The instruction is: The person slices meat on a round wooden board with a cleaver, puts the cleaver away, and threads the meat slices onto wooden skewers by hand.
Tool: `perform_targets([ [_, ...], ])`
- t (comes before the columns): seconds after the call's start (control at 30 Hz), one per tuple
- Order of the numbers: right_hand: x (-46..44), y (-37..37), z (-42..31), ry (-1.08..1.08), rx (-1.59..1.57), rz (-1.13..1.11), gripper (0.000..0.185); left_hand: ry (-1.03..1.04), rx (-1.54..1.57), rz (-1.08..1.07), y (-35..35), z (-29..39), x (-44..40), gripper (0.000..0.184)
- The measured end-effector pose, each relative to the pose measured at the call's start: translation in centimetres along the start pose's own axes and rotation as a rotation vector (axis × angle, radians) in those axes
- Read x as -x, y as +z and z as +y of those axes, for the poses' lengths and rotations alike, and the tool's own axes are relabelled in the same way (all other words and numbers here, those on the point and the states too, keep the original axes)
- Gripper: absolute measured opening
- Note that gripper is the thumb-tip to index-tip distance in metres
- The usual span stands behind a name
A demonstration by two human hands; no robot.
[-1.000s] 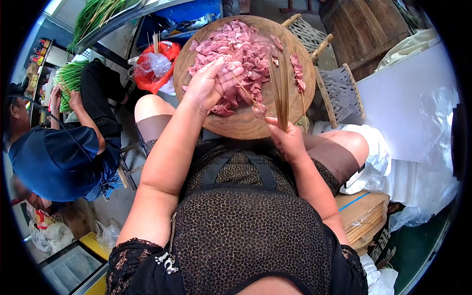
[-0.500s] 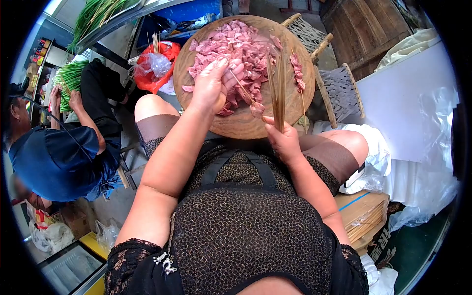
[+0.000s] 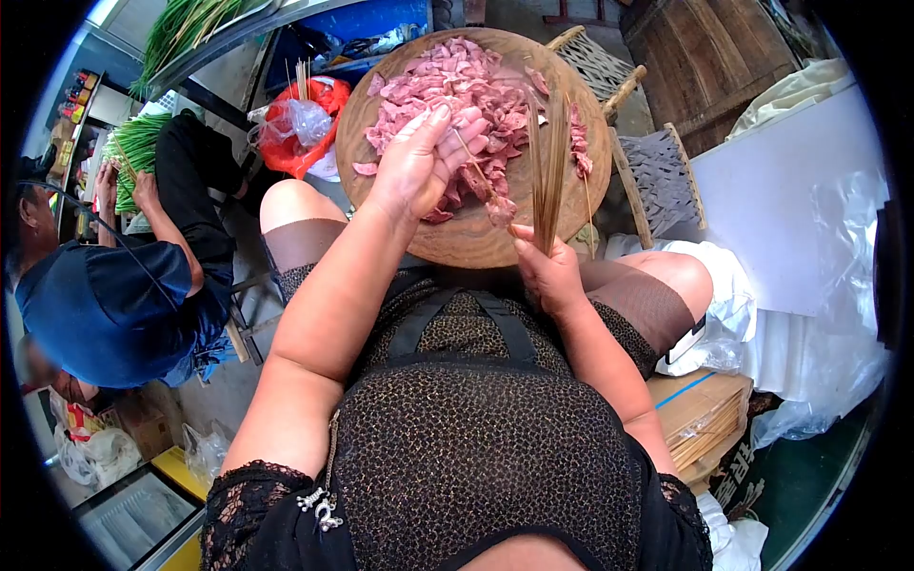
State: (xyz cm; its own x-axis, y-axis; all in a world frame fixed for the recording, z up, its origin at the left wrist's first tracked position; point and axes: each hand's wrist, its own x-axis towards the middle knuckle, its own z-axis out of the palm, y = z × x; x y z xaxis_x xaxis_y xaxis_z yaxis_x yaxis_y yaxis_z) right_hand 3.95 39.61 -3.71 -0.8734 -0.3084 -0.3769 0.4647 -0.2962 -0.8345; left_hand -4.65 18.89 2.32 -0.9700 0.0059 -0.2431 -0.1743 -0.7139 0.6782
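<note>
My right hand (image 3: 552, 274) is closed around a bundle of thin skewers (image 3: 546, 176) that stands upright from the fist. From its thumb and finger a single skewer (image 3: 468, 152) slants up and left, with a piece of meat (image 3: 501, 211) threaded near the hand. My left hand (image 3: 419, 164) is palm up with its fingers apart, beside the far end of that skewer. Behind both hands, sliced raw meat (image 3: 457, 71) is heaped on a round wooden block (image 3: 466, 249). A loaded meat skewer (image 3: 579, 143) lies at the block's right side.
Left of the block is a red plastic bag (image 3: 328, 100) with skewers sticking up. Woven stools (image 3: 657, 181) stand to the right, above a cardboard box of sticks (image 3: 705, 409). At far left a co-worker in dark blue (image 3: 105, 309) handles green vegetables (image 3: 141, 152).
The fingers of my left hand have spread a little, and the hand has shifted slightly right. The skewer bundle in my right hand tilts slightly more to the right.
</note>
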Motion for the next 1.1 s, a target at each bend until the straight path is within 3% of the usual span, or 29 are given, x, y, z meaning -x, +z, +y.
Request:
perform_targets([
  [0.23,0.2,-0.2,-0.3,0.079,-0.066,-0.040,0.029,-0.019,-0.012,-0.040,0.0,0.1,0.0,0.030],
  [0.33,0.0,-0.4,0.2,0.013,0.030,-0.011,0.028,-0.020,-0.018,-0.042,0.1,0.2,0.1,0.030],
  [0.4,-0.2,-0.6,0.9,-0.201,0.233,0.047,0.028,-0.017,-0.022,-0.045,0.2,0.2,0.1,0.030],
  [0.5,-0.1,-0.4,1.0,-0.258,0.290,0.078,0.027,-0.017,-0.023,-0.055,0.2,0.2,0.1,0.029],
  [0.63,-0.2,-0.5,0.8,-0.233,0.285,0.044,0.026,-0.016,-0.026,-0.051,0.4,0.2,0.1,0.029],
  [0.7,-0.3,-0.7,0.6,-0.087,0.111,-0.028,0.027,-0.014,-0.032,-0.052,0.4,0.3,0.0,0.029],
  [0.9,0.3,-0.1,-0.5,0.034,-0.055,-0.081,0.028,-0.027,-0.058,-0.080,0.8,0.6,0.3,0.029],
  [1.03,0.0,-0.4,0.3,-0.014,0.015,-0.030,0.029,-0.004,-0.070,-0.075,0.8,0.4,0.2,0.029],
  [1.1,-0.3,-0.6,0.8,-0.161,0.147,0.068,0.028,0.012,-0.086,-0.071,0.6,0.3,0.1,0.030],
])
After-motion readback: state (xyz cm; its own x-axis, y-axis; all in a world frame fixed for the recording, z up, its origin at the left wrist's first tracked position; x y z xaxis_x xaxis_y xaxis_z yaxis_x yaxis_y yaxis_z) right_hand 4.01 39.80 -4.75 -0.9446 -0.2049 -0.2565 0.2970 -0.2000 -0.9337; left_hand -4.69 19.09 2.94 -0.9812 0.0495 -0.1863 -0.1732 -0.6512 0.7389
